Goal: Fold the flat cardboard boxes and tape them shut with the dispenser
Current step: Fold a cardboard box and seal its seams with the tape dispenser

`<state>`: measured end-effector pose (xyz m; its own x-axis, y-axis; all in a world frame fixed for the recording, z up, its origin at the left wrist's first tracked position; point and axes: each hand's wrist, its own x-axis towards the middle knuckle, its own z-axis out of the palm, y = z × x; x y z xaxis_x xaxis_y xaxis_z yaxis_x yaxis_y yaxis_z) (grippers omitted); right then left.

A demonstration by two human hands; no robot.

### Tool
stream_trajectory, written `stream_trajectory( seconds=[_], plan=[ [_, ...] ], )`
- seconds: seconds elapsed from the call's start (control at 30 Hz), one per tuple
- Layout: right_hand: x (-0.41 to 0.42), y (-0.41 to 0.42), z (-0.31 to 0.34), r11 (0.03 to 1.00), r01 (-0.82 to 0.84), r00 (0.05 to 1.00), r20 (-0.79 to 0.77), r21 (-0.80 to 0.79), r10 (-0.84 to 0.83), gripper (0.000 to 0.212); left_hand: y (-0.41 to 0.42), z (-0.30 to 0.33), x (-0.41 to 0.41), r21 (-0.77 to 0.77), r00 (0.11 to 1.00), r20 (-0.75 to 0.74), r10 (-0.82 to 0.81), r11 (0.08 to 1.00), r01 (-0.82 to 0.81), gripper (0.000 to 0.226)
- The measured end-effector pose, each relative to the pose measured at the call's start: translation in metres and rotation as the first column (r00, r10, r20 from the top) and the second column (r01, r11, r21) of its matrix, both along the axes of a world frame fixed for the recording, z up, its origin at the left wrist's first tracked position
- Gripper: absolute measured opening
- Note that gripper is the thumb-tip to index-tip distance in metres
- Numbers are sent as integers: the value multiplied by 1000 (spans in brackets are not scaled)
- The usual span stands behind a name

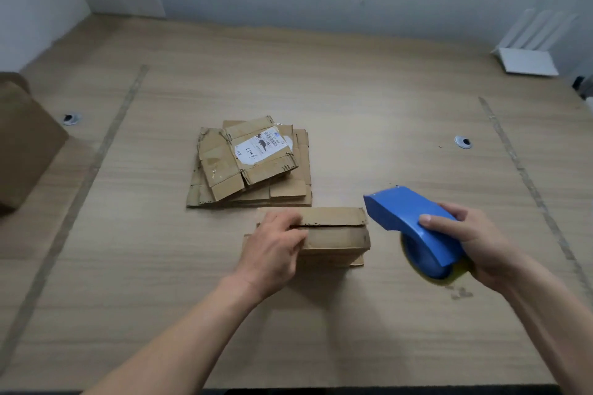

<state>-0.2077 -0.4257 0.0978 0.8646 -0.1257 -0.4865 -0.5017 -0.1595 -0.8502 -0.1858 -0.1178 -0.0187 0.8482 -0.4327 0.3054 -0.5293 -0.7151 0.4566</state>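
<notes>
The table (353, 112) fills nearly all you see, pale wood with strips of tape marking a work area. At nine o'clock, half cut off by the edge, stands a big brown carton (22, 144). At two o'clock, against the wall, sits a white router (529, 58).

Just above centre, toward twelve o'clock, lies the stack of flat boxes (250, 170), the top one skewed and carrying a white label (261, 146). These are still waiting to be folded.

Below the stack, near six o'clock from it and apart from it, is the folded box (333, 236). Its long axis runs three to nine, and the seam (333, 226) between its top flaps runs the same way.

Your left hand (272, 250) presses down on the nine o'clock end of that box, fingers curled over the flaps to keep them closed. Your right hand (475, 240) is wrapped firmly round the blue dispenser (414, 228), thumb on top, with the yellowish tape roll (449, 276) showing beneath.

What matters for the coming move, as I judge it: the dispenser's nose points toward ten o'clock and sits just beside the box's three o'clock end, not touching. The seam lies straight off it toward nine. Your right hand is the nearer one to start the tape there and draw it along the seam toward your left.
</notes>
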Motion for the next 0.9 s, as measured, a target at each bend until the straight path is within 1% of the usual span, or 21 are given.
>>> stream_trajectory(
  seconds=[0.03,0.07,0.1,0.13,0.17,0.2,0.23,0.27,0.3,0.37,0.4,0.47,0.53,0.6,0.67,0.7,0.77,0.8,0.9],
  plan=[
    [8,12,6,999,-42,999,16,28,42,55,-4,4,0,-57,999,-51,14,998,-17,17],
    [16,24,11,995,-79,997,27,55,77,53,-7,11,1,-124,988,-143,52,990,-70,24],
    [24,35,14,990,-112,993,36,80,110,53,-9,20,2,-205,952,-291,94,966,-158,30],
    [30,47,17,984,-144,989,45,104,140,57,-10,30,5,-293,869,-483,104,917,-272,35],
    [36,59,19,978,-174,984,55,118,169,64,-10,37,9,-373,749,-660,53,843,-388,35],
    [42,69,20,972,-200,979,64,125,194,69,-8,42,14,-445,635,-771,-47,753,-485,33],
    [48,79,20,966,-224,974,72,132,216,72,-6,45,19,-500,557,-818,-146,660,-561,29],
    [52,88,20,959,-244,969,79,146,235,71,-3,47,22,-540,510,-828,-234,582,-609,27],
    [57,96,20,952,-260,965,83,162,249,65,0,49,25,-565,487,-822,-296,532,-630,28],
    [65,108,18,940,-277,960,89,197,264,53,3,51,28,-593,470,-805,-362,497,-634,28],
    [68,113,17,935,-286,958,89,210,273,51,3,52,30,-607,469,-794,-387,478,-635,26],
    [72,119,14,924,-303,953,86,232,291,50,3,52,34,-622,470,-779,-415,415,-664,15],
    [74,123,10,916,-312,950,85,253,301,50,3,51,38,-605,461,-786,-411,360,-711,15],
    [76,124,8,912,-316,949,82,263,305,51,4,50,40,-594,444,-788,-428,336,-731,20],
    [78,122,6,904,-319,948,83,284,308,50,6,50,42,-604,425,-766,-481,312,-734,22],
    [79,121,6,900,-325,946,86,290,314,51,7,49,43,-598,412,-758,-506,287,-749,23],
    [82,119,4,893,-340,940,88,293,329,58,11,47,46,-566,387,-753,-533,224,-793,27],
    [84,118,2,891,-347,938,91,293,336,64,11,48,48,-550,378,-759,-530,210,-808,28],
    [87,115,-2,881,-368,930,90,299,358,73,9,49,53,-507,363,-811,-458,242,-827,24]
  ],
)
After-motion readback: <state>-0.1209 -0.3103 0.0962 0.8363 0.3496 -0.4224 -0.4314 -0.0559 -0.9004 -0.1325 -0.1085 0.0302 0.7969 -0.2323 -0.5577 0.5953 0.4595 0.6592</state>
